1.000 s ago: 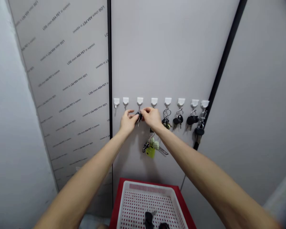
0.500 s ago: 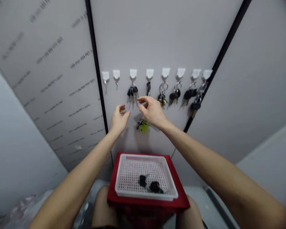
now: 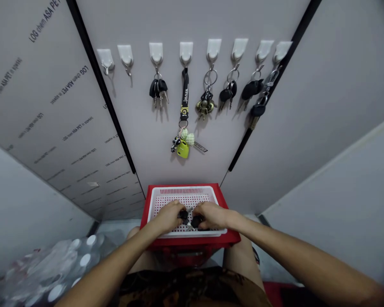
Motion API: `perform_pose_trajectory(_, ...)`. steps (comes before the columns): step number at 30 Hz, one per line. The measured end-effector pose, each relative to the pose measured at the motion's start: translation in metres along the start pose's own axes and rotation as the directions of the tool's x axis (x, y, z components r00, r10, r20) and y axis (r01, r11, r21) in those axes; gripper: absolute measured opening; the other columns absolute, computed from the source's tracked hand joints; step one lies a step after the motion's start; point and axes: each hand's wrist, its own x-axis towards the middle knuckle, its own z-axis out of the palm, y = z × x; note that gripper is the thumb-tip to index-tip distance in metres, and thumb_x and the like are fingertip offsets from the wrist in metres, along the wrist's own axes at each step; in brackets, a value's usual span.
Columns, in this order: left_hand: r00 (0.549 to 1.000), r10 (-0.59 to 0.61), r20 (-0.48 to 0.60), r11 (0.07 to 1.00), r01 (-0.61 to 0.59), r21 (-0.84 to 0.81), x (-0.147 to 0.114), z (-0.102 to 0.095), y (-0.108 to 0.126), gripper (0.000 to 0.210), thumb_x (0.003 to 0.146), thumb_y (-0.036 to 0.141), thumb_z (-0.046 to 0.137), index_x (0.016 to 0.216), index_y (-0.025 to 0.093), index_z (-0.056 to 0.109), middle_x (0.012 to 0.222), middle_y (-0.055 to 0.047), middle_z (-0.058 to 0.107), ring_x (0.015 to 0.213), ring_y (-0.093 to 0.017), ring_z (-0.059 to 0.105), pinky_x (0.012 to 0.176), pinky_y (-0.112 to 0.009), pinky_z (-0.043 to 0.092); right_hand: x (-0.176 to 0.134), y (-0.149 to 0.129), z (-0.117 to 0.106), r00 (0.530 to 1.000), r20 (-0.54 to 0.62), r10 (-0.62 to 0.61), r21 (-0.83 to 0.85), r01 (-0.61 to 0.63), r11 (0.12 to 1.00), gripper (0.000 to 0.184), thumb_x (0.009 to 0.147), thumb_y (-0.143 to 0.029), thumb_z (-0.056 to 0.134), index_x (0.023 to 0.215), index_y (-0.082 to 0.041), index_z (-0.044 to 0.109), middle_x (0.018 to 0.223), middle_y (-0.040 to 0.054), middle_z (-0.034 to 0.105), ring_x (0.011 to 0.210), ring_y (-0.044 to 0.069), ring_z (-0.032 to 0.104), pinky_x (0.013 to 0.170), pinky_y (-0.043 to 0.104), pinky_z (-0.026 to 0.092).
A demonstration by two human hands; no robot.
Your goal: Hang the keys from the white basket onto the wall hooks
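Both hands are down in a white perforated basket (image 3: 151, 209) that stands on a red stool (image 3: 229, 209). My left hand (image 3: 170, 216) has its fingers closed around a bunch of black-headed keys (image 3: 183, 215). My right hand (image 3: 209, 214) closes on a second dark bunch of keys (image 3: 196, 221), its fingertips partly hiding it. On the wall above hang key bunches on white hooks: black keys (image 3: 158, 88), a black strap (image 3: 185, 91) with a lime-green charm (image 3: 182, 148), and a ring with a bronze figure (image 3: 206, 106).
The two leftmost hooks, one at the edge (image 3: 106, 59) and its neighbour (image 3: 125, 55), carry nothing. Further right hang black car keys (image 3: 228, 91), (image 3: 252, 89) more keys and a long key chain (image 3: 258, 109). Plastic-wrapped bottles (image 3: 85, 259) lie on the floor at left.
Both hands have dropped from beside the hanging keys to the basket and now grip the keys there. The view has tilted and moved closer, showing the whole strap.
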Motion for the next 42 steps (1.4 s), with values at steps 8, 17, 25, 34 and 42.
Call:
perform_pose_trajectory(8, 0.980, -0.067, -0.185, 0.912, -0.015, -0.411, 0.005, -0.002, 0.003, 0.032, 0.060, 0.007, 0.039, 0.090, 0.016, 0.047, 0.090, -0.004, 0.051, 0.086, -0.013, 0.045, 0.078, -0.025, 0.034, 0.014, -0.001, -0.003, 0.952, -0.093, 0.293, 0.625, -0.173, 0.761, 0.011, 0.059, -0.021, 0.044, 0.064, -0.013, 0.051, 0.045, -0.0038, 0.046, 0.043, 0.007, 0.044, 0.042, 0.017, 0.034)
perform_pose_trajectory(17, 0.980, -0.151, -0.128, 0.782, 0.040, -0.622, 0.013, 0.012, -0.005, 0.030, 0.056, 0.005, 0.045, 0.085, 0.013, 0.049, 0.079, -0.003, 0.055, 0.074, -0.012, 0.049, 0.070, -0.026, 0.038, 0.028, -0.014, -0.025, 0.937, -0.193, 0.292, 0.756, -0.048, 0.653, 0.012, 0.057, -0.011, 0.041, 0.063, -0.013, 0.051, 0.047, -0.0044, 0.046, 0.042, 0.005, 0.042, 0.043, 0.016, 0.034)
perform_pose_trajectory(25, 0.983, -0.174, -0.065, 0.821, 0.109, -0.561, 0.003, 0.014, -0.015, 0.035, 0.053, -0.001, 0.038, 0.082, 0.013, 0.050, 0.076, -0.002, 0.055, 0.071, -0.010, 0.049, 0.068, -0.022, 0.039, 0.012, -0.018, 0.004, 0.992, -0.055, -0.110, 0.160, 0.118, 0.980, 0.030, 0.055, -0.018, 0.050, 0.084, -0.019, 0.058, 0.072, 0.0011, 0.056, 0.064, 0.011, 0.048, 0.056, 0.019, 0.034)
perform_pose_trajectory(34, 0.992, -0.121, -0.048, 0.892, 0.087, -0.443, -0.004, 0.008, -0.010, 0.033, 0.051, 0.005, 0.044, 0.082, 0.014, 0.052, 0.077, -0.002, 0.054, 0.071, -0.011, 0.047, 0.067, -0.022, 0.037, 0.013, -0.004, 0.002, 0.985, -0.164, 0.057, 0.035, -0.052, 0.998, 0.023, 0.060, -0.011, 0.042, 0.077, -0.017, 0.057, 0.070, 0.0028, 0.057, 0.065, 0.011, 0.048, 0.056, 0.019, 0.032)
perform_pose_trajectory(42, 0.986, -0.160, -0.049, 0.887, 0.122, -0.446, -0.003, 0.010, -0.009, 0.031, 0.051, 0.005, 0.043, 0.079, 0.014, 0.052, 0.076, -0.002, 0.052, 0.070, -0.012, 0.046, 0.067, -0.023, 0.036, 0.002, -0.002, 0.009, 0.996, -0.079, -0.031, 0.104, 0.040, 0.994, 0.018, 0.055, -0.017, 0.049, 0.069, -0.017, 0.059, 0.067, 0.0008, 0.054, 0.063, 0.011, 0.045, 0.055, 0.018, 0.031)
